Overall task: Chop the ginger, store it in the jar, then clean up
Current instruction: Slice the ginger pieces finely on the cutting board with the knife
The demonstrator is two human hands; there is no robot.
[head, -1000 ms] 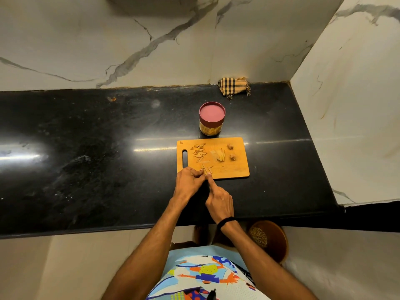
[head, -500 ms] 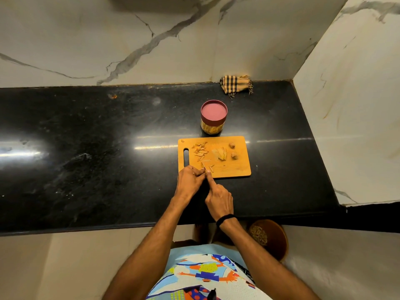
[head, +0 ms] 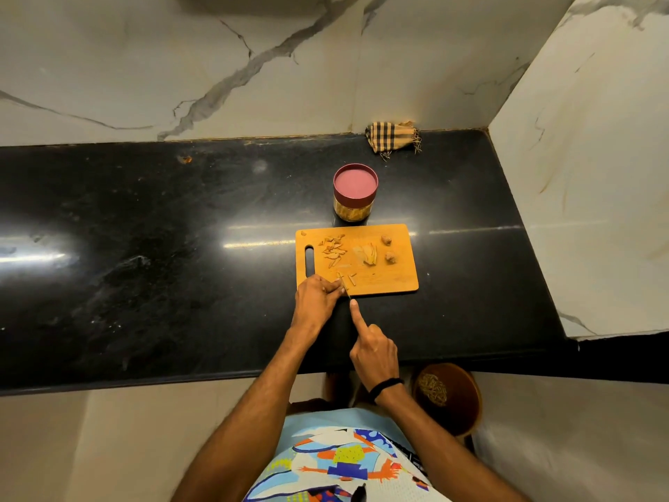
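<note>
My left hand [head: 316, 295] pinches pale ginger strips [head: 340, 278] down at the near left corner of the orange wooden chopping board [head: 394, 280], fingers curled. My right hand [head: 373, 351], nearer me, grips a thin-bladed knife [head: 347, 292], forefinger straight along its spine. The blade points away from me, just right of my left fingertips, parallel to the strips. Farther up the board lie peelings [head: 333, 250], slices [head: 367, 254] and two knobs [head: 386, 240]. The maroon-lidded glass jar [head: 355, 197] stands closed just behind the board. A checked cloth [head: 392, 137] lies by the wall on the black worktop [head: 181, 230].
</note>
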